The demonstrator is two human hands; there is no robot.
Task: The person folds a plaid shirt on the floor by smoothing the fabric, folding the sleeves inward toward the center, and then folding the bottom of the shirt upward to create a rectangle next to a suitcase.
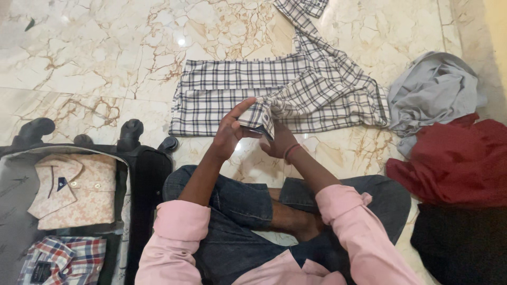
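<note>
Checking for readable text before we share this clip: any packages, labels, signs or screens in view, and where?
Neck label: small dark blue patch inside the collar of the folded peach patterned shirt, upper part of the open suitcase at left.
Neck label: small dark rectangle at the collar of the folded red, white and blue plaid shirt, lower part of the suitcase.
No packages, signs or screens visible.

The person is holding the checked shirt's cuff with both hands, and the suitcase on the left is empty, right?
Not quite. Both hands, left hand and right hand, do hold the checked shirt, but the head view shows the suitcase holds two folded shirts, a peach shirt and a plaid shirt.
</note>
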